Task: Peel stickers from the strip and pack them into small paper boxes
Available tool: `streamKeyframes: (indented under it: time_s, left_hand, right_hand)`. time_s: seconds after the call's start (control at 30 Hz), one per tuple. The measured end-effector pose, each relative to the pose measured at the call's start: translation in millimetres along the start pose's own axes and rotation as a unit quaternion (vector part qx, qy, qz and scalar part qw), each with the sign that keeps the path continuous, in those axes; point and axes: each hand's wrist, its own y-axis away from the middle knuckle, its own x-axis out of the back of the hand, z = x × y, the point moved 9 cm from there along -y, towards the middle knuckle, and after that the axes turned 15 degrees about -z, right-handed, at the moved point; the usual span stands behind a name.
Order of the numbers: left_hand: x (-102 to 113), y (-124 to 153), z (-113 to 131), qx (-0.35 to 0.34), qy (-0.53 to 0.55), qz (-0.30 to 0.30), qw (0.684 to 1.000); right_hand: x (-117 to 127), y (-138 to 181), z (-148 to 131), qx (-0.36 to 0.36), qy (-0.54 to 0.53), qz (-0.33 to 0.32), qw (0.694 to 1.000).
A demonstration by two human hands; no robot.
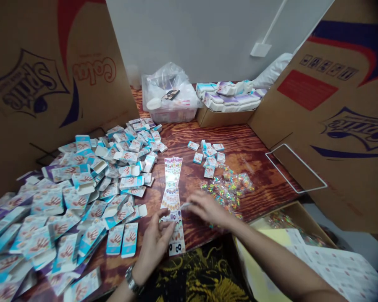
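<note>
Narrow strips of printed stickers [173, 195] lie lengthwise on the table in front of me, one over another at a slight angle. Beside their lower left edge is my left hand [156, 239], with thumb and fingers apart and the fingertips over the strips. My right hand [208, 208] is at their right side, slightly blurred, its fingers pinched round a small pale thing [185, 206] too unclear to name. Just beyond that hand are small clear packets of coloured bits [222, 191]. Several closed little boxes [209, 171] sit behind the packets.
A large heap of small printed boxes [78, 197] covers the left side. At the back stand a plastic tub [173, 115] with bags and a carton [223, 118] of white packs. Tall cardboard boxes [94, 37] wall both sides. An open box [294, 209] with packets sits lower right.
</note>
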Motion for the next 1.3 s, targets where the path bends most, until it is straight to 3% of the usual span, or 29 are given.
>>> streamKeyframes:
  time_s: [0.1, 0.23, 0.3, 0.37, 0.47, 0.6, 0.7, 0.77, 0.93, 1.0, 1.07, 1.13, 1.2, 1.27, 1.3]
  left_hand:
    - [10, 3, 5, -0.006, -0.066, 0.011, 0.998]
    - [16, 14, 15, -0.045, -0.159, 0.016, 0.986]
    - [18, 22, 23, -0.076, -0.26, 0.018, 0.962]
    - [24, 29, 30, -0.097, -0.386, 0.039, 0.916]
    - [47, 39, 44, -0.096, -0.556, 0.114, 0.818]
    - [78, 42, 66, -0.064, -0.688, 0.179, 0.701]
    - [99, 41, 84, -0.023, -0.724, 0.23, 0.65]
    - [111, 35, 89, 0.026, -0.729, 0.242, 0.64]
    - [130, 5, 75, 0.15, -0.719, 0.17, 0.657]
    - [131, -1, 76, 0.146, -0.714, 0.154, 0.668]
    - [129, 0, 86, 0.104, -0.69, 0.159, 0.698]
    - [126, 7, 99, 0.047, -0.613, 0.17, 0.771]
    - [121, 12, 102, 0.014, -0.46, 0.156, 0.874]
    - [109, 12, 88, 0.019, -0.261, 0.113, 0.958]
    - [100, 11, 78, 0.027, -0.158, 0.09, 0.983]
  right_hand:
    - [24, -3, 63, -0.121, 0.106, -0.071, 0.984]
    - [32, -15, 108, -0.144, 0.133, -0.121, 0.973]
    - [26, -23, 117, -0.155, 0.154, -0.139, 0.966]
    - [20, -29, 119, -0.162, 0.177, -0.152, 0.959]
    - [15, -34, 114, -0.153, 0.204, -0.161, 0.954]
    - [20, -29, 100, -0.149, 0.217, -0.149, 0.953]
    - [29, -24, 89, -0.145, 0.189, -0.109, 0.965]
    - [35, -23, 75, -0.111, 0.147, -0.065, 0.981]
    - [39, -25, 33, -0.015, 0.091, -0.022, 0.995]
    - [39, -24, 15, 0.017, 0.073, -0.01, 0.997]
    - [38, -21, -1, 0.042, 0.042, 0.006, 0.998]
    - [35, -18, -13, 0.057, -0.001, 0.011, 0.998]
    - [30, -16, -21, 0.064, -0.052, 0.01, 0.997]
    - [25, -15, -25, 0.063, -0.097, 0.009, 0.993]
    - [23, -15, -26, 0.063, -0.111, 0.006, 0.992]
